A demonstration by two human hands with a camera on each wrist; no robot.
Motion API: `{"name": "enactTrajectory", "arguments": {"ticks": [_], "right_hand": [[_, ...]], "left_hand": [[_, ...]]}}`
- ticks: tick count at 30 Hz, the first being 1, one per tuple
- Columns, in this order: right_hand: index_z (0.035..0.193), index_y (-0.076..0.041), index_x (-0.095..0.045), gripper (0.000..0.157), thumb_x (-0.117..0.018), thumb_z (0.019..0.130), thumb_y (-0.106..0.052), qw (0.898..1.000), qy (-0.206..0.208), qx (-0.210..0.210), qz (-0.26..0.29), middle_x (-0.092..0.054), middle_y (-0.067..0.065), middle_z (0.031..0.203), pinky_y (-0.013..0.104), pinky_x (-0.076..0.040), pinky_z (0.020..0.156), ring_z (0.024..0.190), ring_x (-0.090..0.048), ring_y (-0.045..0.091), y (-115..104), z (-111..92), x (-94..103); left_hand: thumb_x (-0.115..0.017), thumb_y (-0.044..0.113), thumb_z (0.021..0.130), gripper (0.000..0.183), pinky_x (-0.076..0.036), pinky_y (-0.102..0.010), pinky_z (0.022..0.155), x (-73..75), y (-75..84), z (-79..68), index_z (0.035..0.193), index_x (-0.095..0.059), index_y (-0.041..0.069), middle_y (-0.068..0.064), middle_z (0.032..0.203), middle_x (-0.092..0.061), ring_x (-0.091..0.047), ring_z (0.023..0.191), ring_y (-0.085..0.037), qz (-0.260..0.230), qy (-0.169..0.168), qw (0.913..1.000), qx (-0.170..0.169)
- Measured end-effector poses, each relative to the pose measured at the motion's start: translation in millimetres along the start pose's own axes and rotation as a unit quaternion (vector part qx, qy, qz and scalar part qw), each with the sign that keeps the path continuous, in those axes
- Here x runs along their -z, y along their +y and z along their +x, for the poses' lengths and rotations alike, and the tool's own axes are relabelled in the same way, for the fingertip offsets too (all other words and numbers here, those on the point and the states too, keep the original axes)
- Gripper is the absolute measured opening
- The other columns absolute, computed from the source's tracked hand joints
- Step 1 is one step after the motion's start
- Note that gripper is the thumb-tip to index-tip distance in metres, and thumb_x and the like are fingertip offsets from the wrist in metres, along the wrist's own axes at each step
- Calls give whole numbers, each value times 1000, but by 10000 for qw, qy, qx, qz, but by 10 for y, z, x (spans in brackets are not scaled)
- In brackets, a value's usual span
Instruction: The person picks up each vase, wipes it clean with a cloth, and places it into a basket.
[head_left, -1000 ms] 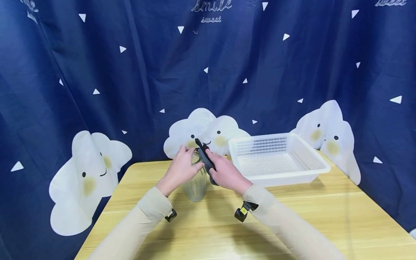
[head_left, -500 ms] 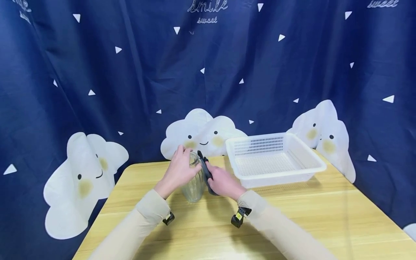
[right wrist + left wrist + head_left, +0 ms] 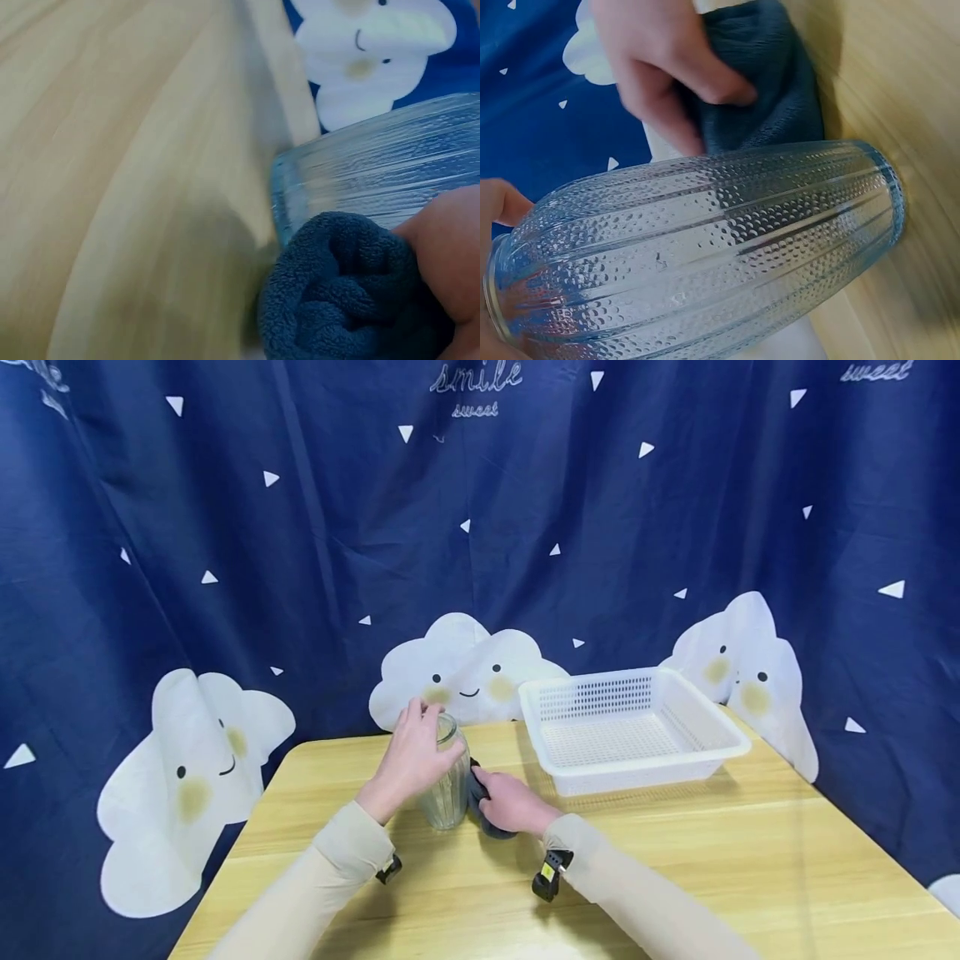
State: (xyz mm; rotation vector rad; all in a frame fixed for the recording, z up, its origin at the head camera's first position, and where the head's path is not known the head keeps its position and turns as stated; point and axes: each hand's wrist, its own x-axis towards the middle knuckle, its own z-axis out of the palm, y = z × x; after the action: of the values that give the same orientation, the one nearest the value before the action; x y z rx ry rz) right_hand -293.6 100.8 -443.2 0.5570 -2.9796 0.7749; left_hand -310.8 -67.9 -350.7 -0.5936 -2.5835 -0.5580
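Observation:
A clear glass vase [image 3: 447, 802] with ribs and a dimpled surface stands upright on the table in the head view. My left hand [image 3: 412, 758] holds it around the neck, fingers and thumb at the rim. In my right hand [image 3: 516, 802] a bunched dark blue towel [image 3: 776, 82] is gripped at the vase's right side. The left wrist view shows the towel against or very close to the glass. Seen from the right wrist, the thick folds of the towel hide part of the vase's lower wall.
A white perforated plastic basket [image 3: 645, 770] sits at the back right of the wooden table [image 3: 480, 902]. Behind the table hangs a dark blue curtain [image 3: 315, 543] with white clouds and triangles.
My right hand has moved the towel down the vase's right side, from near the rim to the lower part. The left hand keeps its hold at the neck.

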Motion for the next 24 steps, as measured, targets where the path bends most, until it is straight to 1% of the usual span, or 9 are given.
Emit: {"name": "enactTrajectory", "arguments": {"ticks": [3,7,9,12,15,17,19,21,24], "right_hand": [[143,-7,-34,60,-54,87,-15,9996,197,20,201,-57,16,124,32,-47,78,94,-59,18,-28,-24,86],[142,-6,-35,59,-54,86,-16,9982,585,126,106,-59,16,122,35,-48,82,100,-60,23,-123,-57,239],[143,-6,-33,60,-52,86,-16,9974,693,150,103,-58,16,123,35,-48,82,100,-60,22,-181,-79,331],[143,-5,-31,61,-51,86,-13,9949,922,301,261,-54,17,127,35,-48,82,102,-59,21,-275,-107,479],[144,-6,-30,62,-51,86,-11,9895,1293,552,337,-53,16,128,33,-48,79,99,-58,18,-361,-125,635],[144,-8,-31,62,-52,85,-11,9851,1555,696,250,-53,15,129,33,-48,78,100,-58,18,-420,-132,730],[144,-9,-31,62,-52,85,-11,9825,1681,796,115,-52,13,130,34,-47,78,103,-57,18,-468,-136,797],[144,-9,-31,63,-52,85,-12,9817,1707,842,-96,-51,13,132,34,-47,80,106,-56,19,-498,-135,828],[145,-7,-28,64,-53,86,-13,9833,1602,771,-379,-53,13,129,35,-47,78,101,-59,21,-489,-128,799]], "left_hand": [[-58,45,81,54,-38,-38,85,-19,-8,-1,121,-54,8,-10,111,-39,-41,99,-26,-52,56,9999,-76],[-57,46,83,55,-39,-39,85,-24,-17,-3,123,-53,9,-10,110,-38,-41,99,-25,-113,64,9999,-97],[-57,45,83,54,-39,-39,84,-19,-19,-5,123,-52,8,-10,108,-38,-42,97,-25,-101,70,9999,-109],[-58,44,81,56,-39,-38,83,-8,-23,-14,122,-53,6,-10,106,-39,-43,96,-25,-26,121,9998,-158],[-59,44,80,58,-38,-37,82,-9,-27,-10,120,-53,4,-10,104,-39,-42,94,-26,52,222,9995,-197],[-59,46,79,61,-38,-37,81,-13,-31,-2,120,-53,1,-9,102,-40,-42,92,-26,79,296,9993,-217],[-59,49,79,64,-38,-36,81,-21,-33,4,119,-52,-1,-9,100,-40,-41,92,-25,62,330,9992,-195],[-58,52,79,67,-38,-36,83,-30,-35,9,118,-53,-2,-8,100,-40,-41,93,-25,46,318,9994,-156],[-58,55,79,69,-39,-37,84,-37,-33,11,117,-53,-3,-8,102,-39,-41,98,-26,-39,212,9997,-103]]}}
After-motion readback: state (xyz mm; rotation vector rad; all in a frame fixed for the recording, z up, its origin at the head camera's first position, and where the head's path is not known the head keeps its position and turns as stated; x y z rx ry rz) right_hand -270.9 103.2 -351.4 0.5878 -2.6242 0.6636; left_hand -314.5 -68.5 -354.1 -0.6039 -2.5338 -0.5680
